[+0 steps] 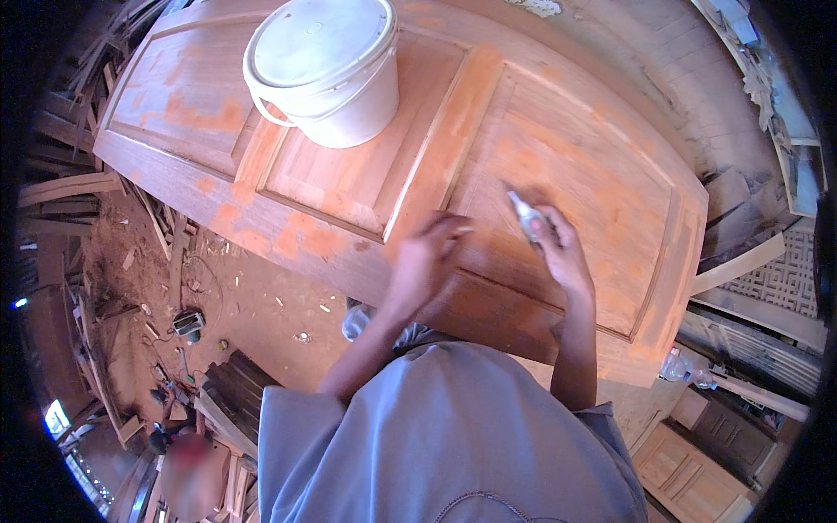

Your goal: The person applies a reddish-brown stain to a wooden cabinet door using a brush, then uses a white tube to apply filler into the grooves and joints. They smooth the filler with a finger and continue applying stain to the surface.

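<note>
A wooden panelled door with orange-brown patches lies flat in front of me. Over its right panel, my right hand is closed around a small white squeeze bottle. The bottle's narrow nozzle points up and to the left. My left hand is above the door's near edge, left of the bottle and apart from it. Its fingers are curled together and slightly blurred. Something small and pale shows at the fingertips, too unclear to name.
On the door stands a white lidded bucket. Wood scraps line the left side, and a power tool sits on the dirt floor. Another person is at lower left. Clear plastic bottles and wooden panels are at lower right.
</note>
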`<state>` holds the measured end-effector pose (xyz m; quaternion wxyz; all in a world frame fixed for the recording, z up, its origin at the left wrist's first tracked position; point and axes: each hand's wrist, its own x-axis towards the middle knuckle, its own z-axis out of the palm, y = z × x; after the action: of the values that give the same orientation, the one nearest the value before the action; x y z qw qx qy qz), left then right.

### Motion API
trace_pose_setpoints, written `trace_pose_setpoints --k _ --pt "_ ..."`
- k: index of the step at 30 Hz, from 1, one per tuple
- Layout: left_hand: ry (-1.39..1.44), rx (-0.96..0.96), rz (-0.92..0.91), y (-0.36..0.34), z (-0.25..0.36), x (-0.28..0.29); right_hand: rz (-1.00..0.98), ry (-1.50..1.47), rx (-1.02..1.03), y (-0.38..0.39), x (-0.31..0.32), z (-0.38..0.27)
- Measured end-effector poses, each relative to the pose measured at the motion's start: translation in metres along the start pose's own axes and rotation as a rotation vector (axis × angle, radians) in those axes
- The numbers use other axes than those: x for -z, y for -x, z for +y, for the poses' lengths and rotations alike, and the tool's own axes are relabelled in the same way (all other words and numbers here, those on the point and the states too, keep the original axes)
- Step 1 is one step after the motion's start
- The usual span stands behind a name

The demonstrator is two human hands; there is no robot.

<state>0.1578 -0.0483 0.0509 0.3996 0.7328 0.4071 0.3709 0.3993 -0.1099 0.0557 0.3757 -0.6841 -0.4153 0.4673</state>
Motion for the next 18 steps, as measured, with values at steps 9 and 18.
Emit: trace_pose_setpoints --k 9,18 --pt "-0.397 0.341 0.374 0.032 -0.053 0.098 -0.223 0.289 0.157 -0.044 -0.042 -0.026" --pt "-0.493 0.204 0.456 0.036 -0.068 0.088 -0.256 0.415 0.096 -0.051 -0.037 -0.038"
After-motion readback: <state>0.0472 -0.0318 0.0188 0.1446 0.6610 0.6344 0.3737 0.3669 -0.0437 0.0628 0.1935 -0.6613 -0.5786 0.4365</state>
